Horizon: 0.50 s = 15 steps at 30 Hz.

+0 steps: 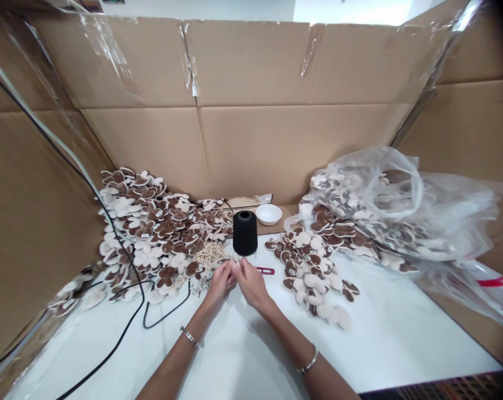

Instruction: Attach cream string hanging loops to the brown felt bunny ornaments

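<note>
My left hand (221, 279) and my right hand (250, 282) meet above the white table, fingertips pinched together. Whatever they hold is too small and covered by the fingers to name. Directly behind them stands a black cone of thread (245, 236). A flat red tool with slots (266, 271) lies beside my right hand, partly hidden by it. To the left of my fingers is a small heap of cream-coloured short pieces (212, 254), with greyish scraps (200, 285) below it.
Brown and white fabric cut-outs form a large pile (151, 222) on the left and a smaller one (313, 272) on the right. Behind the latter, a clear plastic bag (434, 205) holds more. A white bowl (269, 214) sits behind the cone. Black cable (121, 339) crosses the left side; cardboard walls (251, 139) surround the table.
</note>
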Available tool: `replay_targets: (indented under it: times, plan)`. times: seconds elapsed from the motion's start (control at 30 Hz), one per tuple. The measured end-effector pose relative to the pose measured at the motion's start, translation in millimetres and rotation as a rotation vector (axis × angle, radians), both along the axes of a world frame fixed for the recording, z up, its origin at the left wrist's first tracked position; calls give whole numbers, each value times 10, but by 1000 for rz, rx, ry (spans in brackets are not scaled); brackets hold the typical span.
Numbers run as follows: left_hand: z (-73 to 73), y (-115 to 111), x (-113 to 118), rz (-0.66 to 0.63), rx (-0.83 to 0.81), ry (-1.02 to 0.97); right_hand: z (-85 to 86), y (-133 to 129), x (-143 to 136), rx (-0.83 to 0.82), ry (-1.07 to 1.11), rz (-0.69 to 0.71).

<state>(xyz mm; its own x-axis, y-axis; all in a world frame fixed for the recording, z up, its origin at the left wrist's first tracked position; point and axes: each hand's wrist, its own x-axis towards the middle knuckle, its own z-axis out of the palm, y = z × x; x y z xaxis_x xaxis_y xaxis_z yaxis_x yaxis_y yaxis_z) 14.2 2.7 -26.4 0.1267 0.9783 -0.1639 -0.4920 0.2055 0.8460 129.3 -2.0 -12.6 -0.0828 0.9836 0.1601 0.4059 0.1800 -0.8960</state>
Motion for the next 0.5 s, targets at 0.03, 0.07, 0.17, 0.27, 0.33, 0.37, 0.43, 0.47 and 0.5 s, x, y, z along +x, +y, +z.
replay_targets:
  times: [0.03,0.07,0.17,0.27,0.33,0.37,0.43,0.47,0.5]
  plan:
    - [-13,8,-1,-1,-8,-15,7,-21,0,47,-113,-19]
    - [-29,18,-1,-1,-15,-23,8,-35,-2,67,-190,-25]
    - [-83,45,-1,-15,-25,-6,-26,-30,-15,77,-292,-18]
    - [-125,46,9,-23,-9,11,-98,19,-25,74,-241,9]
    - [-129,30,25,-1,13,19,-147,57,-34,66,-128,32]
    - [-121,17,35,15,24,30,-168,75,-40,56,-57,41]
    - [-84,-15,59,49,46,71,-201,105,-58,28,91,43]
    - [-58,-33,71,63,56,100,-213,118,-70,17,161,40]
    - [-28,-51,82,76,68,134,-223,129,-82,10,225,35]
